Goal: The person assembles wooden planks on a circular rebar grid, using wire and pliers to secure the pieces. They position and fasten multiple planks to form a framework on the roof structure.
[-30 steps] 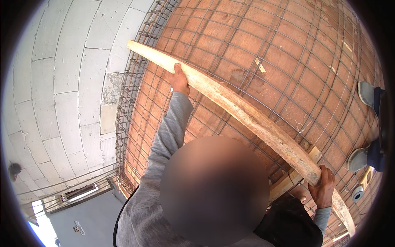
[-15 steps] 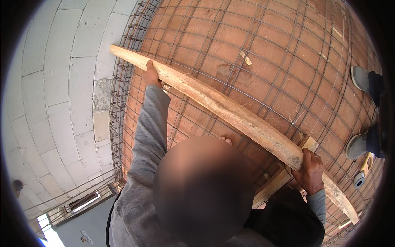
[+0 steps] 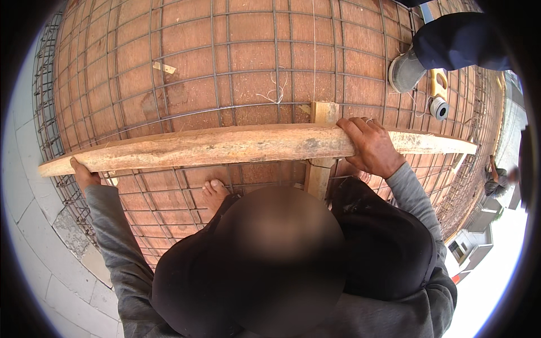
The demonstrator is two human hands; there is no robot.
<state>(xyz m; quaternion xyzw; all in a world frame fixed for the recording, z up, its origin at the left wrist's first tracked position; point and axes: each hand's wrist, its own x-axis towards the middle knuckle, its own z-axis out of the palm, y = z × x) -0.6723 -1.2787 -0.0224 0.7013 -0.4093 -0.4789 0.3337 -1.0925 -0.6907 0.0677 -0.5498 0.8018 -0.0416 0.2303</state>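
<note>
A long rough wooden plank (image 3: 225,147) lies almost level across the view, held in both hands. My left hand (image 3: 83,176) grips its left end from below. My right hand (image 3: 369,147) is clamped over the top of the plank right of its middle. A shorter wooden batten (image 3: 322,115) runs crosswise beneath the plank, next to my right hand. Below everything lies a steel rebar mesh (image 3: 225,73) over reddish-brown boards. My bare foot (image 3: 213,194) stands on the mesh under the plank.
Another person's grey shoe and dark trouser leg (image 3: 407,70) stand on the mesh at the upper right, beside a yellow-handled tool (image 3: 437,84) and a wire spool (image 3: 438,108). The mesh edge and a pale block wall (image 3: 34,236) drop away on the left. Buildings show far below on the right.
The plank has swung from a steep diagonal to nearly level. Both hands kept their grip, and the view has turned toward the mesh.
</note>
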